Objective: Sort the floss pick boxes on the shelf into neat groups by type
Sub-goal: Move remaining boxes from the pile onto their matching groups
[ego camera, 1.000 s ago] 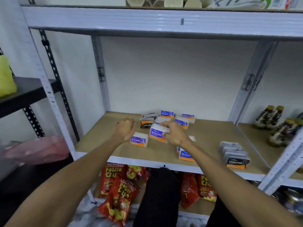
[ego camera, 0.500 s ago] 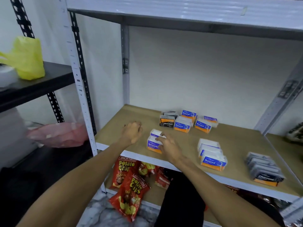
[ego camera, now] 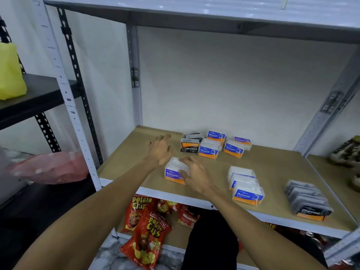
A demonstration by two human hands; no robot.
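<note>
Boxes of floss picks lie across the wooden shelf (ego camera: 272,168) in loose clusters, and I read this as mid-sort. My right hand (ego camera: 196,177) rests on the Smooth box (ego camera: 175,172) near the shelf's front edge, left of centre in the frame; the fingers (ego camera: 185,162) are spread wide over its lid and side, touching it but not clearly pinching it, so I would call this a nudge into place, not a lift (I cannot see the thumb well). My left hand (ego camera: 160,149) hovers just behind and left of that box, fingers loosely open and holding nothing, probably ready to square the box from the other side.

Toward the lower right, a Round stack (ego camera: 246,187) sits in a tidy front-to-back row, and further right a Charcoal stack (ego camera: 307,201) does the same near the front lip. Those look like finished groups, each lined up so the labels face me.

At the back of the shelf, centre frame, the unsorted remainder waits: a Charcoal box (ego camera: 190,148), two Round boxes (ego camera: 209,150) beside it, another Round box behind, and a further box at the rear whose label is too blurred to read. The Smooth box stands well apart from the other groups, which suggests it starts a group of its own on the left.
</note>
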